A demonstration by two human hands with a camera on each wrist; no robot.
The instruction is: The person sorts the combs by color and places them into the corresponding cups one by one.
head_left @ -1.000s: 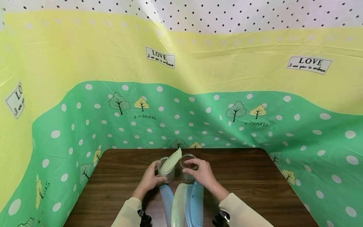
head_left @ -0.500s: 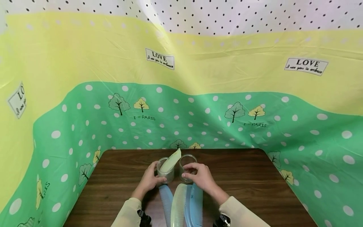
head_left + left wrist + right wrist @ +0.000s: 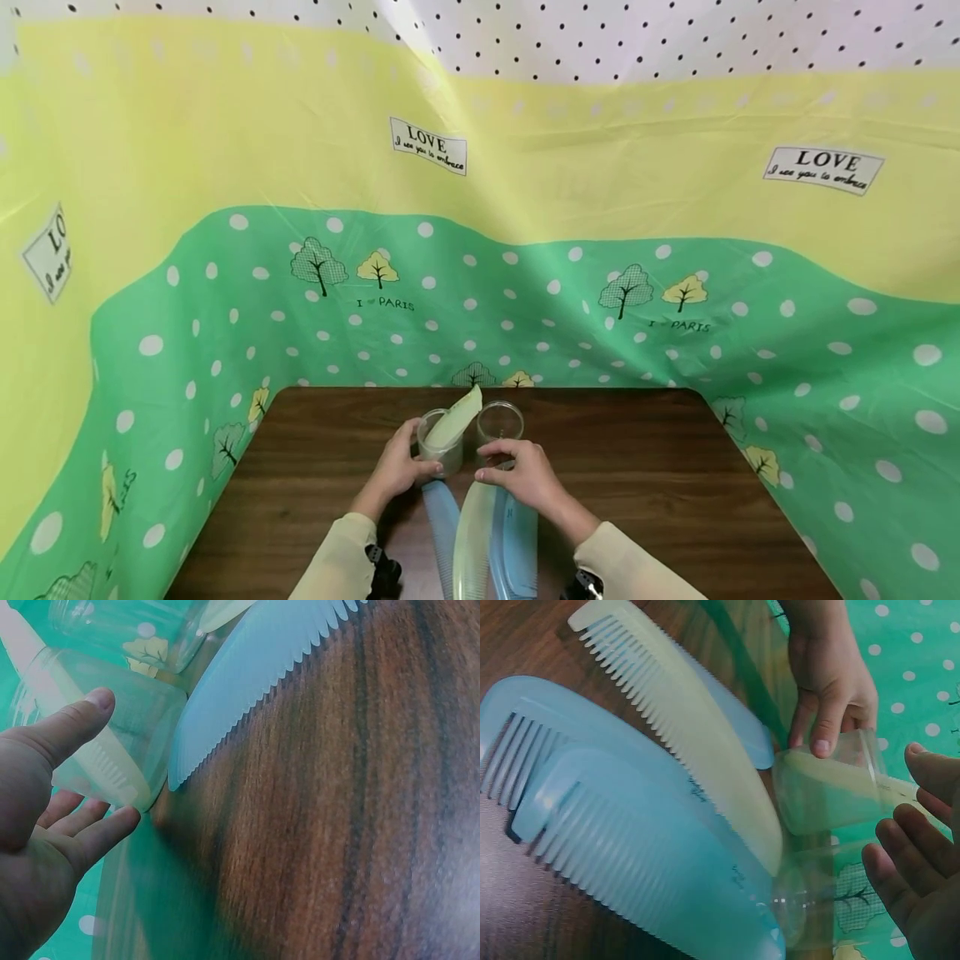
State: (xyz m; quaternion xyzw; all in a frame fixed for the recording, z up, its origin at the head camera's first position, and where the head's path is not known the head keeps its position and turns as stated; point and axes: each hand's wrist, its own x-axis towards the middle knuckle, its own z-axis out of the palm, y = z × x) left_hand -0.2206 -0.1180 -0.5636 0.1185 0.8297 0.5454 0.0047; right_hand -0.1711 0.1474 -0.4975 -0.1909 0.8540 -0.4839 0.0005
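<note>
My left hand holds a clear cup from its left side, thumb in front and fingers behind. A pale yellow comb leans inside that cup, its upper end sticking out to the right. Just to the right stands a second clear cup, with no comb seen in it. My right hand hovers before it over the comb ends, fingers loosely bent and holding nothing. In the right wrist view, another pale yellow comb and several blue combs lie on the table.
The combs fan out on the dark wooden table between my forearms, one blue comb lying apart on the left. Patterned green and yellow cloth hangs close behind the table's back edge and along both sides.
My right hand has drawn back from the right cup's rim, down toward the combs. My left hand stays at the left cup, and the comb in it keeps its lean.
</note>
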